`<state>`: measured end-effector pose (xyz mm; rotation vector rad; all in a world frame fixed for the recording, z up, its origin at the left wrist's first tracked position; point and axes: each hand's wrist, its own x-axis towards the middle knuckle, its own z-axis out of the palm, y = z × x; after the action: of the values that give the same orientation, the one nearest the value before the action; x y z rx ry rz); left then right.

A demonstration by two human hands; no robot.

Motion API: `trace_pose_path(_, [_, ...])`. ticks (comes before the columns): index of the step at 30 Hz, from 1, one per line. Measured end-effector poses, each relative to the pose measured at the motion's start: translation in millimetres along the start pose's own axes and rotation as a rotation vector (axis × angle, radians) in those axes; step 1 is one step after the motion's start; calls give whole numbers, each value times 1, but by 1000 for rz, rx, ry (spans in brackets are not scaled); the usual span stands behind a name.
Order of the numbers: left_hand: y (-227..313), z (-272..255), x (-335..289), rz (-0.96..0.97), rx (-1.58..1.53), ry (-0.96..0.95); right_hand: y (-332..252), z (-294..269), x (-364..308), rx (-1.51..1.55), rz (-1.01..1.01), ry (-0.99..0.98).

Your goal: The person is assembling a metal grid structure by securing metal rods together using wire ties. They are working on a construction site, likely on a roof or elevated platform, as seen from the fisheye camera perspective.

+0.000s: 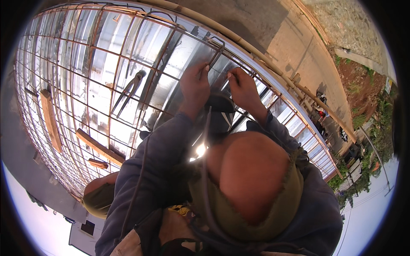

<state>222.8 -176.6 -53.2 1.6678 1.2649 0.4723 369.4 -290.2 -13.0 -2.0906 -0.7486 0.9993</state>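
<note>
My left hand (195, 87) is closed at the lower end of a bent steel bar (219, 50), its thumb and fingers pressed together against it. A little to the right, my right hand (245, 91) is closed in a pinch. A thin tie wire, faint against the bright metal, seems to run from its fingertips toward the bar. Both hands are over a grid of rusty reinforcing bars (92, 47) lying above shiny metal sheeting (179, 53). Left of my left hand, a pair of pincers (130, 91) lies on the grid with its handles apart.
Wooden pieces (50, 119) and a wooden strip (100, 147) lie on the grid at left. A bamboo pole (239, 40) runs along the deck's far edge. Beyond it, a paved road (316, 72) lies lower down. My bare knee (254, 175) is close below my hands.
</note>
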Motion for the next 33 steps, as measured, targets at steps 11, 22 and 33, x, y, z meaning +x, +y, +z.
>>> trace_pose_path(11, [5, 7, -5, 70, 8, 42, 23, 16, 5, -128, 11, 60])
trace_pose_path(22, [-8, -15, 0, 381, 95, -38, -56, 1, 26, -317, -406, -279])
trace_pose_path(33, [15, -7, 4, 28, 3, 39, -73, -10, 69, -556, -412, -147])
